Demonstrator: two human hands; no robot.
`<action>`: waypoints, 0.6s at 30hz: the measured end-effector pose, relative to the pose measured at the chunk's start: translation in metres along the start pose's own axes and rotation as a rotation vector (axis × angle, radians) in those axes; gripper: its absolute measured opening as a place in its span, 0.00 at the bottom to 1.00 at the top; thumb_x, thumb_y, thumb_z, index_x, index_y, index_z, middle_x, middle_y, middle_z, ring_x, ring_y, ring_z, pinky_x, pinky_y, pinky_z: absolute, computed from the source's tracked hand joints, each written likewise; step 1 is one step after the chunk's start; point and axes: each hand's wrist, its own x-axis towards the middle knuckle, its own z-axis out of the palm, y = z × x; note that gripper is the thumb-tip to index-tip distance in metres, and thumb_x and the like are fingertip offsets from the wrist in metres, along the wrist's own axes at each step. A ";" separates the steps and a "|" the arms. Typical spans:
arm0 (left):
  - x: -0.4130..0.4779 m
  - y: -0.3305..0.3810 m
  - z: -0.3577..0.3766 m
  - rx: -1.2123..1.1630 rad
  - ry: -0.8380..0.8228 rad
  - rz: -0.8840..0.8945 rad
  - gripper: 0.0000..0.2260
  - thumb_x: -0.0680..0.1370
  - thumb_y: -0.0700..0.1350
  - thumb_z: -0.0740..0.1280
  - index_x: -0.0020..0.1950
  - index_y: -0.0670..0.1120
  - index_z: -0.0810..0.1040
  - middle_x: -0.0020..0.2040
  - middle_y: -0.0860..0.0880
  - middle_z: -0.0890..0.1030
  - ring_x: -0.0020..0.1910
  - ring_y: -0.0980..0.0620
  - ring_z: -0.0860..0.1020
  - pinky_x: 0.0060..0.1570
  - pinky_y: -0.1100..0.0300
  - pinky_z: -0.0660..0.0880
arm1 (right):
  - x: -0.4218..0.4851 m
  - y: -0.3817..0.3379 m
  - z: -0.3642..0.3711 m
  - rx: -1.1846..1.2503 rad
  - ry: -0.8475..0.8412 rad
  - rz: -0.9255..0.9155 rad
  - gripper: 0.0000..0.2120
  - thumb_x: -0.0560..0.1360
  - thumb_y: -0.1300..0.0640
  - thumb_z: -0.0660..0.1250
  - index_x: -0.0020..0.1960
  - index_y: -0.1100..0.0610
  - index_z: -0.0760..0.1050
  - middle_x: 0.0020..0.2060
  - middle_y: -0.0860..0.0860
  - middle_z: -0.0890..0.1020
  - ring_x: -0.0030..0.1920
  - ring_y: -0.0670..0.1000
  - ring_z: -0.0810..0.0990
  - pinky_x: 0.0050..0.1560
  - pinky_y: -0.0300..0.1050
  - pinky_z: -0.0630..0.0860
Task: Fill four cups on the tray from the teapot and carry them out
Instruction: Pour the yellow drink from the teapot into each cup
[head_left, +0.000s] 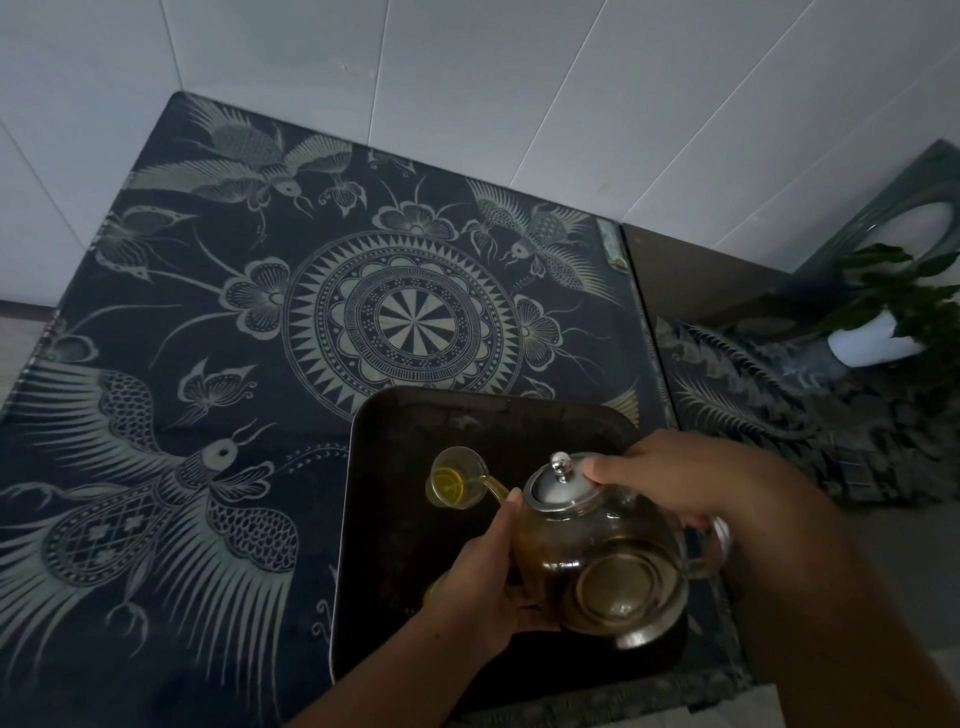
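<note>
teapot (602, 561): glass, tilted left above the tray (395, 545), and we see tea (448, 487) running into the cup.
right hand (675, 483): fingers wrapped round the handle (719, 540), thumb pressing the lid (563, 486).
left hand (483, 577): cupped against the teapot's side, fingers curled under it.
cup (454, 480): upright on the tray's left side, partly filled.
tray: dark, on our patterned cloth (208, 338).

Light was dim and bluish; tiled wall (467, 78) read brightest. Small glint on lid (563, 488) of teapot (602, 566). Edges bowed, wide-angle. Plant (893, 296) was blurred.
</note>
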 end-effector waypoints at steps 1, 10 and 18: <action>0.000 0.000 0.000 0.000 0.000 -0.002 0.27 0.77 0.68 0.64 0.63 0.50 0.85 0.60 0.41 0.87 0.57 0.35 0.86 0.59 0.31 0.80 | 0.000 0.000 0.000 -0.002 0.001 0.005 0.30 0.72 0.28 0.61 0.44 0.54 0.82 0.27 0.51 0.79 0.26 0.50 0.77 0.33 0.41 0.71; -0.001 0.000 0.000 -0.011 0.003 0.001 0.25 0.78 0.67 0.64 0.60 0.50 0.86 0.57 0.42 0.88 0.56 0.36 0.86 0.57 0.32 0.81 | 0.003 0.003 0.003 -0.012 -0.006 0.005 0.30 0.72 0.27 0.60 0.43 0.54 0.82 0.27 0.52 0.80 0.27 0.50 0.78 0.34 0.42 0.72; -0.001 0.000 0.002 -0.021 -0.001 -0.002 0.25 0.78 0.66 0.64 0.62 0.49 0.85 0.57 0.41 0.88 0.56 0.36 0.86 0.59 0.31 0.79 | 0.007 0.004 0.002 -0.010 -0.008 0.017 0.31 0.71 0.26 0.60 0.43 0.53 0.83 0.31 0.53 0.83 0.30 0.51 0.80 0.36 0.42 0.74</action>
